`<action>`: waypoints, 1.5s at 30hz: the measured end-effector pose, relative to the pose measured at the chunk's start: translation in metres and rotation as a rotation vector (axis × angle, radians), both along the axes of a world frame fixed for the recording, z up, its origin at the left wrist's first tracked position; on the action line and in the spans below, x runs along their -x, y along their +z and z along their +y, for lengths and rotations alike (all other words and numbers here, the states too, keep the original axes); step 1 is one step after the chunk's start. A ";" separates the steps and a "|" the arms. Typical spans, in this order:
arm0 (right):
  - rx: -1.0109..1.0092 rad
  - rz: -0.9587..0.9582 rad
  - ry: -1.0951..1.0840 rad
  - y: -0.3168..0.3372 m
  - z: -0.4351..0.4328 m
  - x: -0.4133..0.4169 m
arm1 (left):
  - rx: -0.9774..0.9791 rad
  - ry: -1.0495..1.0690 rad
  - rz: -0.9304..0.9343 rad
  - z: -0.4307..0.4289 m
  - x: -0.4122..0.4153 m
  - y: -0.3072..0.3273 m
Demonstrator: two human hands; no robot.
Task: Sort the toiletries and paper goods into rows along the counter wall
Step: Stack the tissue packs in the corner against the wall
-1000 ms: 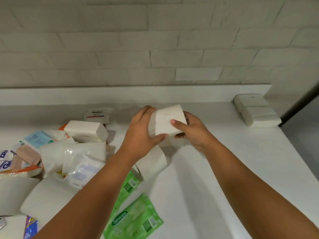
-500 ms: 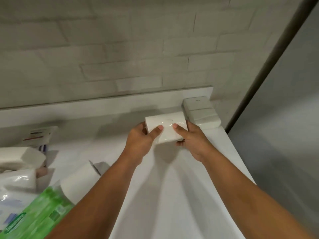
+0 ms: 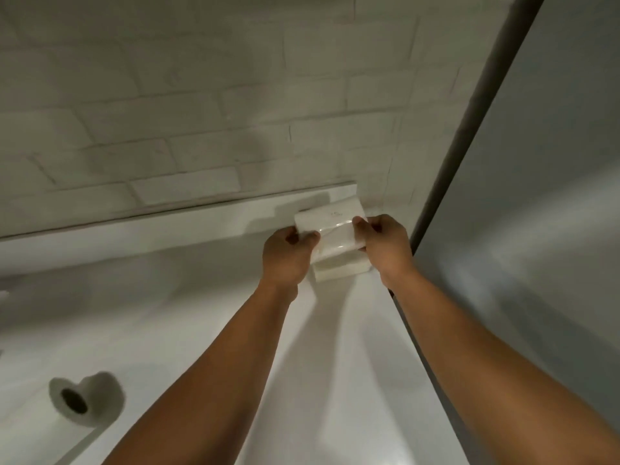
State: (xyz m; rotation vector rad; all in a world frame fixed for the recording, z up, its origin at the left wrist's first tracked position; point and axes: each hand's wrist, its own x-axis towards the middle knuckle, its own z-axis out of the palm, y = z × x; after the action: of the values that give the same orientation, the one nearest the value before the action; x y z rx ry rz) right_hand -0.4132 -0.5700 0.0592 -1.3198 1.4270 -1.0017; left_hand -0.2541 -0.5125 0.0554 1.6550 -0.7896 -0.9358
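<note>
A white plastic-wrapped tissue pack (image 3: 332,226) is held at the far right corner of the counter, against the backsplash ledge. My left hand (image 3: 287,255) grips its left end and my right hand (image 3: 385,245) grips its right end. The pack sits over other white tissue packs; one of them (image 3: 340,272) shows just below it. The rest of those packs are hidden by the held one and my hands.
The white counter (image 3: 201,297) runs left, with its right edge (image 3: 422,357) dropping off beside my right arm. A toilet paper roll (image 3: 84,397) lies at the lower left. A brick wall (image 3: 201,112) rises behind the backsplash ledge (image 3: 167,223).
Both hands carried the tissue pack to the right and back, from mid-counter to over the packs in the far right corner. The view swung right, so the pile of goods left the frame.
</note>
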 end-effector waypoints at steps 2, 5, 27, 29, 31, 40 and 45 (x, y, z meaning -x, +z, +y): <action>-0.017 0.033 0.030 0.001 -0.018 0.000 | 0.016 0.044 -0.029 -0.016 0.000 0.000; -0.043 0.023 0.067 0.001 -0.042 -0.004 | 0.031 0.119 -0.054 -0.040 -0.004 -0.006; -0.083 0.246 0.176 -0.026 -0.081 -0.020 | -0.131 0.134 -0.034 -0.101 -0.025 -0.045; -0.090 0.255 0.181 -0.027 -0.082 -0.020 | -0.136 0.124 -0.069 -0.102 -0.025 -0.045; -0.089 0.267 0.194 -0.026 -0.083 -0.020 | -0.146 0.115 -0.091 -0.103 -0.026 -0.046; -0.068 0.394 0.160 -0.010 -0.076 -0.020 | -0.197 -0.065 -0.212 -0.089 -0.032 -0.028; 0.177 0.455 0.109 0.005 -0.046 -0.031 | -0.091 -0.087 -0.423 -0.052 -0.039 -0.003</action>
State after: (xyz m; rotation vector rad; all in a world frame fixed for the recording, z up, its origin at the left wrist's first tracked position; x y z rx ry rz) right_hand -0.3821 -0.6155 0.0647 -1.8217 1.6020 -0.7990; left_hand -0.2153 -0.5649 0.0527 1.9427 -1.1231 -0.6935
